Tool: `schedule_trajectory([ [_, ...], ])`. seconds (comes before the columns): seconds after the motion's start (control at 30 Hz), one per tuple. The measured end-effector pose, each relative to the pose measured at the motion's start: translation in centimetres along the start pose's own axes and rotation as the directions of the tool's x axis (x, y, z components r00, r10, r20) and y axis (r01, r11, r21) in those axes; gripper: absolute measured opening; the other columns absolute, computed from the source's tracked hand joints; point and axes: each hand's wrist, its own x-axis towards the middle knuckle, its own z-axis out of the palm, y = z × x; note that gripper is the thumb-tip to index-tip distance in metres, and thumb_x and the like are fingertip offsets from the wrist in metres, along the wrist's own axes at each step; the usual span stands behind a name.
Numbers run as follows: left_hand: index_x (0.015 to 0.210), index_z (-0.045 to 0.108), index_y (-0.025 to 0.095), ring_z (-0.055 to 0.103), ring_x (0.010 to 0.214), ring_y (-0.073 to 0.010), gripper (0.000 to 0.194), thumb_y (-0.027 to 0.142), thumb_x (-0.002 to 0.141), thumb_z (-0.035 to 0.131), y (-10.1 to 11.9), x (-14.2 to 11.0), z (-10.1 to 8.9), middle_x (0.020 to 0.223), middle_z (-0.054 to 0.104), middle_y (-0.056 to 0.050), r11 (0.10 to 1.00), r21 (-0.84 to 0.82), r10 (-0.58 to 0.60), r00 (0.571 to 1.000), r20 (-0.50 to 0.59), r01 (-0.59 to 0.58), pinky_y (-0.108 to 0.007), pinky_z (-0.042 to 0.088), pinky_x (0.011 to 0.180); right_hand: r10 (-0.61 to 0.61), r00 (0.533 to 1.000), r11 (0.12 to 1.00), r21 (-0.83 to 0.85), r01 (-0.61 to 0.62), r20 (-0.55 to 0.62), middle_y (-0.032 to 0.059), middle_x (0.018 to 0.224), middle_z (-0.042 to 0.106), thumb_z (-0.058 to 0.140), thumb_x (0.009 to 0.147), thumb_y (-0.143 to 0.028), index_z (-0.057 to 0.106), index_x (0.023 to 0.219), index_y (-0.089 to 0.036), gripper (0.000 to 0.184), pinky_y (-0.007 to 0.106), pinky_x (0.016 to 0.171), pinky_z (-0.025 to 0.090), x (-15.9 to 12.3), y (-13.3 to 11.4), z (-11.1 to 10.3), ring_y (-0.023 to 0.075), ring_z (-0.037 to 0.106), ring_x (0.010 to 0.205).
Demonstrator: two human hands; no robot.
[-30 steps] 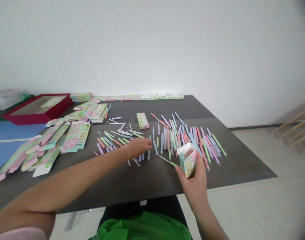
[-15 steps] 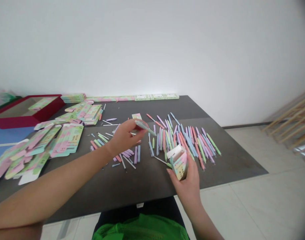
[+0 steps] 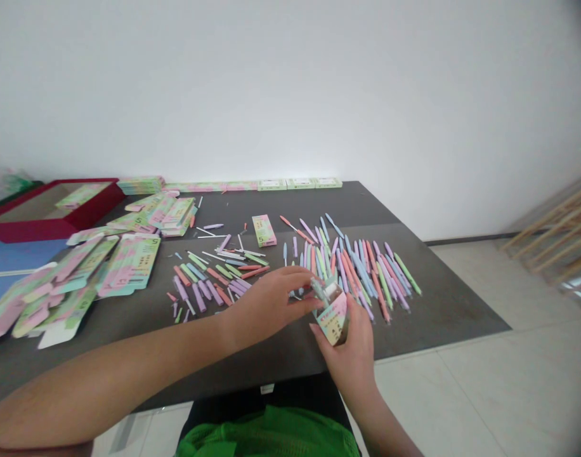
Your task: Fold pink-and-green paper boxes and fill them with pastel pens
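Upright in my right hand (image 3: 354, 349) is a small pastel pen box (image 3: 333, 319), gripped between thumb and fingers with its open top facing up. My left hand (image 3: 271, 297) pinches a pale grey-green pen (image 3: 318, 290) at the box's mouth; how far the pen reaches inside is hidden. Just beyond the hands, many pastel pens (image 3: 361, 270) lie side by side on the dark table. Left of them are scattered loose pen barrels (image 3: 202, 293) and white refills, partly covered by my left hand. A closed pastel box (image 3: 264, 231) lies behind the hands.
Flattened pastel cartons (image 3: 129, 266) overlap at the left. Behind them stands a red box (image 3: 62, 222) with a carton inside. Finished-looking boxes (image 3: 300, 183) line the wall edge. The table's right edge (image 3: 462, 291) borders a tiled floor; wooden slats (image 3: 552, 228) stand farther right.
My left hand has moved right and toward me, bringing the pen from above the table to the box mouth. My right hand has shifted slightly left with the box.
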Motion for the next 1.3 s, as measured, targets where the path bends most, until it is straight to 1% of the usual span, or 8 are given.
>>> schedule_trajectory([
  [0.17,0.122,0.059,0.023,0.064,0.095,-0.0147,0.035,0.033,0.089,0.059,-0.5,0.6,-1.4,0.114,0.067,-0.004,0.994,0.097,0.057,0.989,-0.139,-0.043,-0.03,0.049,0.093,0.046,0.998,0.998,0.035,-0.044,-0.048,0.0169,0.122,0.053,0.062,0.083,-0.05,0.031,0.142,-0.017,0.075,0.048,0.088,0.047,-0.5,0.8,0.1,0.0308,0.052,0.11],
  [0.3,0.11,0.066,0.02,0.064,0.088,-0.0152,0.025,0.028,0.092,0.05,-4.9,2.8,-2.2,0.103,0.07,-0.005,0.96,0.277,0.021,0.97,-0.24,0.048,-0.03,0.051,0.087,0.139,0.987,0.986,0.102,-0.131,-0.082,0.0176,0.13,0.049,0.065,0.08,-0.05,0.031,0.144,-0.019,0.079,0.05,0.092,0.045,-1.1,1.6,-0.2,0.0326,0.05,0.117],
  [0.6,0.096,0.07,0.015,0.063,0.088,-0.0185,0.021,0.018,0.089,0.05,-12.0,5.3,2.7,0.093,0.068,-0.008,0.879,0.466,0.068,0.994,0.09,-0.103,-0.03,0.049,0.083,0.208,0.976,0.95,0.251,-0.185,-0.068,0.0173,0.14,0.041,0.071,0.076,-0.045,0.027,0.147,-0.023,0.086,0.053,0.101,0.04,-2.0,3.1,-0.7,0.0332,0.044,0.127],
  [0.8,0.087,0.069,0.019,0.06,0.086,-0.0164,0.017,0.007,0.08,0.059,-12.4,6.0,4.9,0.096,0.065,-0.006,0.783,0.439,0.254,0.872,0.419,-0.44,-0.026,0.046,0.077,0.22,0.975,0.946,0.254,-0.202,-0.043,0.0176,0.14,0.041,0.071,0.076,-0.045,0.026,0.148,-0.023,0.087,0.053,0.101,0.039,-2.2,3.3,-0.8,0.0336,0.042,0.129],
  [0.97,0.079,0.066,0.019,0.059,0.082,-0.016,0.014,0.007,0.081,0.059,-12.6,6.5,4.2,0.09,0.066,-0.006,0.718,0.399,0.366,0.797,0.481,-0.57,-0.025,0.044,0.073,0.213,0.976,0.955,0.223,-0.197,-0.053,0.0178,0.137,0.043,0.068,0.078,-0.046,0.025,0.148,-0.022,0.085,0.052,0.1,0.04,-2.1,3.2,-1.0,0.033,0.044,0.127],
  [1.1,0.094,0.064,0.02,0.061,0.094,-0.0159,0.011,0.018,0.09,0.054,-11.5,6.4,1.8,0.103,0.067,-0.007,0.726,0.415,0.425,0.832,0.356,-0.549,-0.026,0.045,0.082,0.136,0.987,0.985,0.122,-0.125,-0.086,0.0183,0.132,0.046,0.066,0.079,-0.049,0.028,0.145,-0.019,0.081,0.051,0.095,0.044,-1.8,3.2,-1.0,0.0329,0.047,0.121],
  [1.2,0.097,0.062,0.017,0.062,0.088,-0.0153,0.014,0.027,0.092,0.052,-8.9,5.4,-0.3,0.096,0.067,-0.007,0.877,0.354,0.371,0.925,-0.074,-0.324,-0.028,0.048,0.082,0.068,0.992,0.997,0.045,-0.063,-0.108,0.0178,0.126,0.05,0.065,0.081,-0.05,0.03,0.144,-0.018,0.079,0.048,0.09,0.046,-1.6,3.2,-0.9,0.0318,0.05,0.115],
  [1.3,0.094,0.061,0.017,0.062,0.077,-0.0131,0.014,0.029,0.087,0.061,-4.6,3.5,-1.7,0.086,0.066,-0.004,0.979,-0.083,0.129,0.887,-0.444,-0.184,-0.025,0.051,0.073,0.013,0.994,1.0,-0.008,-0.014,-0.106,0.0167,0.12,0.052,0.063,0.082,-0.05,0.031,0.142,-0.017,0.076,0.046,0.087,0.048,-1.4,3.2,-0.6,0.0306,0.052,0.11],
])
